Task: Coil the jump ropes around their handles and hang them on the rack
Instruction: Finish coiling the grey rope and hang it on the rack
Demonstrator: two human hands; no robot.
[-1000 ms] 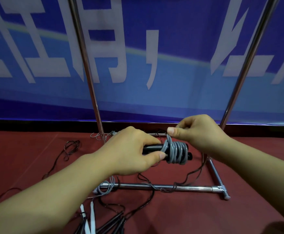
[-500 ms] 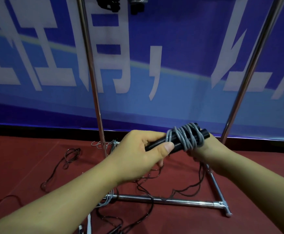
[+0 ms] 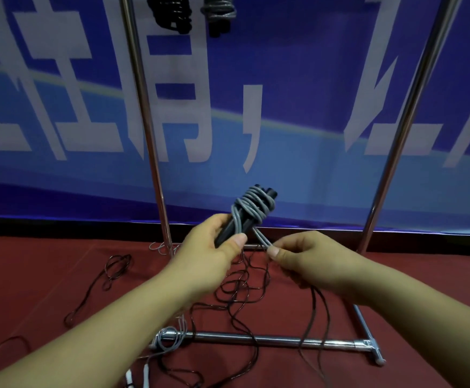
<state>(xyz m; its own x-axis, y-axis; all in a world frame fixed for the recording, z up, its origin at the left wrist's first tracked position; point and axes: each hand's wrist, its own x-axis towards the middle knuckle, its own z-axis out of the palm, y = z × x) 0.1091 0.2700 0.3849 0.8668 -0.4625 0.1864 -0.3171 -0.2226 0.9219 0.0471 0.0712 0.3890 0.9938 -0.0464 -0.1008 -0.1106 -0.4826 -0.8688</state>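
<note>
Landmark: the black handles (image 3: 235, 224), held in front of the rack (image 3: 257, 339), low between its two uprights.
Left hand: the left hand (image 3: 214, 254) grips the lower end of the handles, fingers curled round them and the thumb pressed across the front.
Handles' axis: tilted, running from the left hand up and away to the right; the free ends point toward the blue banner (image 3: 298, 107).
Grey rope: the grey rope (image 3: 252, 207) is coiled round the upper half of the handles, just above the left hand's grip.
Right hand: the right hand (image 3: 305, 260) lies below and to the right of the handles and pinches the doubled grey tail between thumb and forefinger; the tail runs taut from the coil down to that pinch.
Key relation: the coil sits up and to the left of the right hand, so I judge the next move is to tighten or tuck the tail against the handles; the right hand is the nearer to the loose end.
Hung bundles: a black bundle (image 3: 172, 12) and a grey bundle (image 3: 218, 12) hang high above the handles, at the frame's top edge.
Loose ropes: dark ropes (image 3: 239, 287) lie tangled on the red floor (image 3: 46, 275) beneath the handles.
Change: half a second ago the handles lay closer to level and the right hand was tucked behind the coil; now they are steeper and the right hand has dropped clear, drawing the tail out.
</note>
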